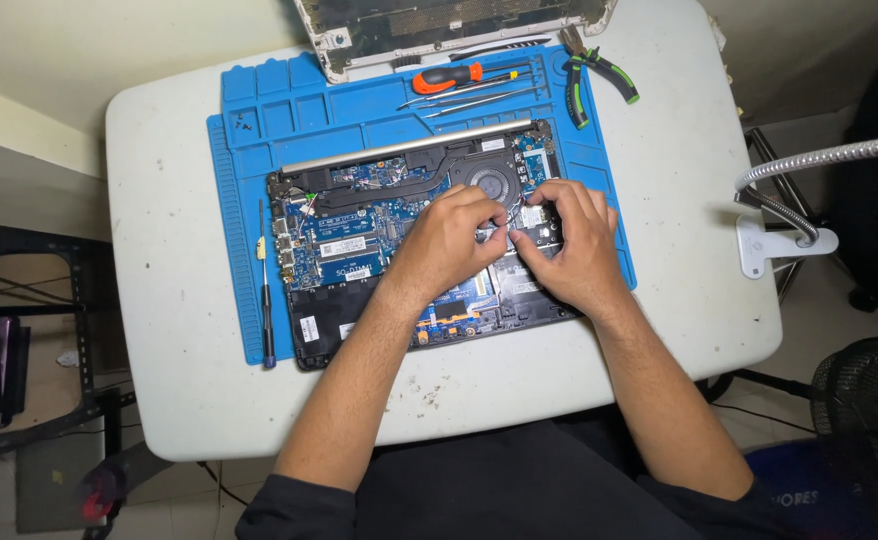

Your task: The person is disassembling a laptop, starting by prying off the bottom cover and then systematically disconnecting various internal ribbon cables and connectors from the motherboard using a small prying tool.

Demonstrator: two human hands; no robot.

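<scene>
Currently both hands work close together over the opened laptop [399, 250], which lies bottom-up on a blue repair mat [259, 130] at table [159, 380] centre. Left hand [447, 240] rests w/ fingers curled down on the board just below the fan [489, 180]; right hand [571, 245] sits beside it, fingertips [515, 238] pinched toward a small part near the right edge. What they pinch is too small to tell; whether either hand is clamped on anything can't be told. Hands nearly touch, likely to steady fine work in one spot. Mat keeps chassis from sliding, and its moulded compartments sit along the top and left. Tools are parked within reach: orange-handled screwdriver [446, 77] and thin picks up top, green-handled pliers [589, 75] top right, slim screwdriver [266, 290] at mat's left. Removed base cover [449, 25] lies beyond the mat. White rectangular labels sit on the blue board [344, 245] and black battery [309, 327]. Flex-neck lamp [789, 210] clamps at right.
</scene>
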